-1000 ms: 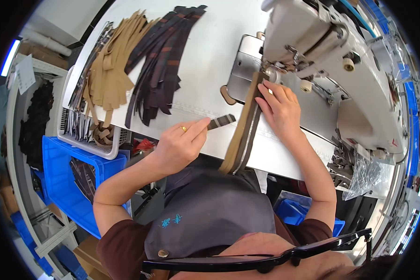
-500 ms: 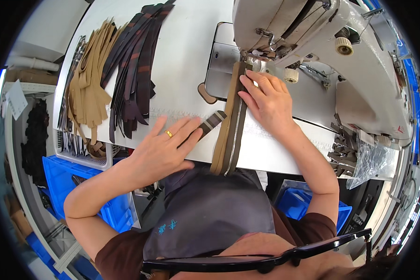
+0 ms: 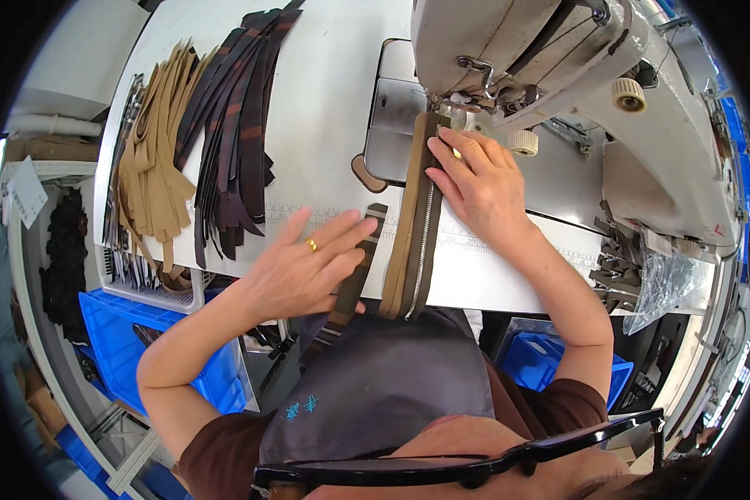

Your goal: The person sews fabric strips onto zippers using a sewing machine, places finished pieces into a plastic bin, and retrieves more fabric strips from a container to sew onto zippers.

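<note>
A long zipper [image 3: 425, 229] with silver teeth on dark tape, with a tan-brown strip [image 3: 404, 225] along its left side, runs from the sewing machine's needle area down over the table's front edge. At its far end my right hand [image 3: 483, 179] has curled fingers and thumb pressed on the zipper's right side. Left of the zipper, my left hand [image 3: 308, 262], with a gold ring, holds a dark strip with lighter stripes [image 3: 354, 287] between fingers and thumb. The striped strip hangs past the table edge toward the apron, apart from the zipper. The needle is hidden.
The white sewing machine [image 3: 550, 75] stands over the right of the white table [image 3: 317, 125]. Tan strips [image 3: 154, 158] and dark strips [image 3: 242, 125] lie in bundles at the left. Blue bins [image 3: 112, 321] sit below. Dark pieces and a clear plastic bag [image 3: 667, 283] lie at right.
The striped strip has moved away from the zipper and swung more upright, its lower end now showing over the apron. My left hand shifted slightly right; my right hand stays on the zipper.
</note>
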A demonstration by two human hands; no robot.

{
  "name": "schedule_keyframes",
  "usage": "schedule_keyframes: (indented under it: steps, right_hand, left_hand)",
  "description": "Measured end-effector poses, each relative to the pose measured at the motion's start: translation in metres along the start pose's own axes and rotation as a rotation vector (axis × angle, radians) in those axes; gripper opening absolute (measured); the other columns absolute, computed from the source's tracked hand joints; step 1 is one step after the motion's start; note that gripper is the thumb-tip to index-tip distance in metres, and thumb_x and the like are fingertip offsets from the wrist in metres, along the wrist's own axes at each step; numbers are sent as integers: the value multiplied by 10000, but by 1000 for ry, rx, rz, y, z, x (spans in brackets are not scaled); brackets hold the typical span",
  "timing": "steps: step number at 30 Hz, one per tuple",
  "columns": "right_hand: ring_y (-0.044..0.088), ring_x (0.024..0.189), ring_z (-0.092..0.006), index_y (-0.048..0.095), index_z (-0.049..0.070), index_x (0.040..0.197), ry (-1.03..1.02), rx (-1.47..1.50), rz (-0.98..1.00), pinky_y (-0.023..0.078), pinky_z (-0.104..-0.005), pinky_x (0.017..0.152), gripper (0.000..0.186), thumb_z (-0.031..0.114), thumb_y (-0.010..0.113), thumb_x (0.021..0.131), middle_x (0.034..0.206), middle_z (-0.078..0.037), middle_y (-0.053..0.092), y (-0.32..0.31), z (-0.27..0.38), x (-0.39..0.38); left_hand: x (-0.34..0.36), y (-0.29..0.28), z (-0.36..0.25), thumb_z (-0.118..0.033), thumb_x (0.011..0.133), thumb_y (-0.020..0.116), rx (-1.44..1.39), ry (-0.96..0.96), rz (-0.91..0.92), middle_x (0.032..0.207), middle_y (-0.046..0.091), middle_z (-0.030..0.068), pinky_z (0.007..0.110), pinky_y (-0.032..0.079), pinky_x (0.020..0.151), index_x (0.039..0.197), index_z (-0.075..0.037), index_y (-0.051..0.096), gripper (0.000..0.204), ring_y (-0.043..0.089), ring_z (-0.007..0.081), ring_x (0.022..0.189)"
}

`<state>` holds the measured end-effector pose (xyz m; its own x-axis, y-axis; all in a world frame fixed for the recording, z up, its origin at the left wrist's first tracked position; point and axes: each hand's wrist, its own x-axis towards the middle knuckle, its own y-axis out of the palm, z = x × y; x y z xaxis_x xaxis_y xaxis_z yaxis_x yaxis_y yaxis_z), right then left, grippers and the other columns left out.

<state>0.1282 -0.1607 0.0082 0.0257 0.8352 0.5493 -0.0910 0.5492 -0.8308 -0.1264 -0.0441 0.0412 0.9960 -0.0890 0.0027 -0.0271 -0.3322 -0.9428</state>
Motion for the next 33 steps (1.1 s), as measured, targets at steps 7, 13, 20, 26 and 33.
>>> schedule_keyframes:
  steps: [7, 13, 20, 26, 33]
  right_hand:
    - [600, 844, -180, 668, 65, 1028, 3, -29, 6, 462, -325, 689, 340, 235, 734, 741, 1078, -39, 621, -1, -1, 0]
    - [590, 835, -194, 663, 54, 1050, 5, -13, 19, 461, -330, 695, 376, 238, 739, 732, 1081, -48, 614, 2, 3, 0]
    - [590, 989, -214, 655, 59, 1056, 50, -18, 100, 501, -321, 714, 362, 192, 733, 729, 1144, -39, 607, -5, 3, 0]
    - [602, 966, -208, 660, 59, 1050, 55, -18, 117, 500, -304, 675, 345, 198, 730, 742, 1136, -37, 613, -7, 4, 2]
    - [578, 880, -202, 652, 39, 1049, 38, -5, 71, 443, -337, 703, 388, 225, 741, 720, 1088, -64, 598, -4, 4, 2]
  left_hand:
    - [54, 0, 10, -117, 780, 583, 290, 32, -335, 1279, 542, 141, 471, 388, 967, 1208, 9, 535, 448, 563, 233, 1139]
    - [112, 7, 43, -83, 789, 552, 379, 33, -420, 1231, 560, 148, 484, 381, 998, 1189, 29, 535, 415, 589, 256, 1080]
    - [120, 16, 57, -24, 752, 590, 137, 33, -460, 1214, 580, 90, 507, 325, 1036, 1123, -27, 578, 372, 592, 224, 1071]
    - [121, 20, 58, -13, 736, 594, 98, 49, -561, 1131, 601, 49, 510, 330, 1029, 1059, -33, 617, 325, 612, 203, 979]
    - [121, 20, 58, -13, 737, 589, 139, 75, -606, 1113, 609, 48, 521, 311, 1042, 1037, -35, 629, 304, 617, 194, 991]
